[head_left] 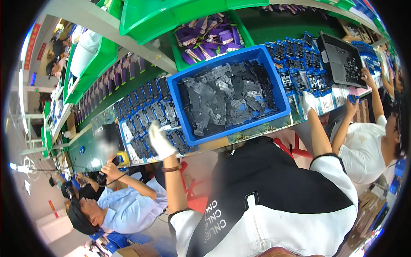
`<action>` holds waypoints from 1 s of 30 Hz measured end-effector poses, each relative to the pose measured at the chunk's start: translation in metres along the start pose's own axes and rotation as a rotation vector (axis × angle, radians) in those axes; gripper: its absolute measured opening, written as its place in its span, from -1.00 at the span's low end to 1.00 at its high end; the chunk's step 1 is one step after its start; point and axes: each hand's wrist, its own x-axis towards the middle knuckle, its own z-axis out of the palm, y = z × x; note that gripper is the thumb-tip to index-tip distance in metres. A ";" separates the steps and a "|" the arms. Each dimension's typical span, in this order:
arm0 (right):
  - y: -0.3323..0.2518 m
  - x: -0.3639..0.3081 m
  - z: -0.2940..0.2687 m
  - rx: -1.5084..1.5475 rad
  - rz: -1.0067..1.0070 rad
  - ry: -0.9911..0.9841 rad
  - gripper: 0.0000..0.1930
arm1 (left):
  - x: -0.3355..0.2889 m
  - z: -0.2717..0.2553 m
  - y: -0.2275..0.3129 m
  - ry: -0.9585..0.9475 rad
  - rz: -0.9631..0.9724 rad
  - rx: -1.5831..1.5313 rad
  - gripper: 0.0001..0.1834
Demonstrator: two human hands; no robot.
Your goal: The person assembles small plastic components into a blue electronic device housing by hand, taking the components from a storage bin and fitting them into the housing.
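My left hand (159,139), in a white glove, lies with fingers stretched over rows of small black and blue parts (145,115) on the bench, just left of a blue bin (182,112). The bin is full of dark grey flat pieces (227,96). My right hand (307,103), also gloved in white, touches the bench edge right of the bin, beside more blue and black parts (299,75). Whether it grips anything is too small to see. My black and white shirt fills the lower middle.
A green bin (182,60) of purple items stands behind the blue one. At right, a person in white reaches to a black tray (340,60). At lower left, a person in light blue holds a tool (115,161). Green shelves (141,19) run above.
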 end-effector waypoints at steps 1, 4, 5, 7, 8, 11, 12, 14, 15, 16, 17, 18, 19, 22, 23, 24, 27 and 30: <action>-0.048 0.007 -0.044 0.298 0.197 -0.007 -0.62 | -0.020 0.008 -0.004 -0.036 0.017 -0.008 -0.65; -0.086 0.001 -0.147 0.533 0.447 -0.058 -0.63 | -0.071 0.071 0.012 -0.376 -0.391 -0.678 -0.42; -0.104 -0.004 -0.174 0.540 0.442 -0.043 -0.63 | -0.088 0.095 0.011 -0.431 -0.574 -0.977 -0.38; -0.134 -0.016 -0.197 0.454 0.289 -0.072 -0.61 | -0.117 0.135 0.041 -0.570 -0.783 -1.001 -0.28; -0.165 -0.021 -0.216 0.473 0.171 -0.137 -0.64 | -0.128 0.151 0.038 -0.648 -0.796 -1.043 -0.22; -0.247 -0.044 -0.246 0.975 0.297 -0.522 -0.71 | -0.137 0.168 0.049 -0.727 -0.803 -1.152 -0.08; -0.263 -0.051 -0.237 0.924 0.192 -0.590 -0.65 | -0.136 0.168 0.054 -0.720 -0.792 -1.228 0.00; -0.285 -0.059 -0.225 0.844 -0.087 -0.796 -0.54 | -0.133 0.161 0.049 -0.509 -0.907 -1.232 0.04; -0.306 -0.052 -0.247 0.958 0.126 -1.041 -0.50 | -0.128 0.151 0.045 -0.400 -0.899 -1.204 0.01; -0.311 -0.046 -0.250 0.959 0.082 -1.018 -0.50 | -0.123 0.144 0.041 -0.313 -0.872 -1.195 0.04; -0.317 -0.035 -0.248 0.960 0.035 -0.995 -0.49 | -0.121 0.134 0.036 -0.212 -0.880 -1.177 0.04; -0.308 -0.027 -0.209 0.848 -0.259 -0.618 -0.56 | -0.119 0.127 0.038 -0.197 -0.860 -1.190 0.04; -0.308 -0.011 -0.187 0.619 -0.425 -0.263 -0.64 | -0.118 0.120 0.037 -0.170 -0.835 -1.203 0.04; -0.310 0.030 -0.137 0.102 -0.353 -0.140 -0.61 | -0.120 0.101 0.028 -0.187 -0.844 -1.310 0.02; -0.305 0.038 -0.115 -0.016 -0.305 -0.169 -0.57 | -0.121 0.099 0.036 -0.183 -0.842 -1.311 0.02; -0.298 0.044 -0.091 -0.050 -0.322 -0.146 -0.60 | -0.122 0.096 0.050 -0.151 -0.894 -1.346 0.01; -0.315 0.045 -0.098 0.014 -0.262 -0.193 -0.74 | -0.124 0.079 0.063 -0.072 -0.926 -1.389 0.00; -0.284 0.044 -0.076 0.245 -0.154 -0.239 -0.77 | -0.126 0.069 0.067 -0.143 -0.938 -1.312 -0.02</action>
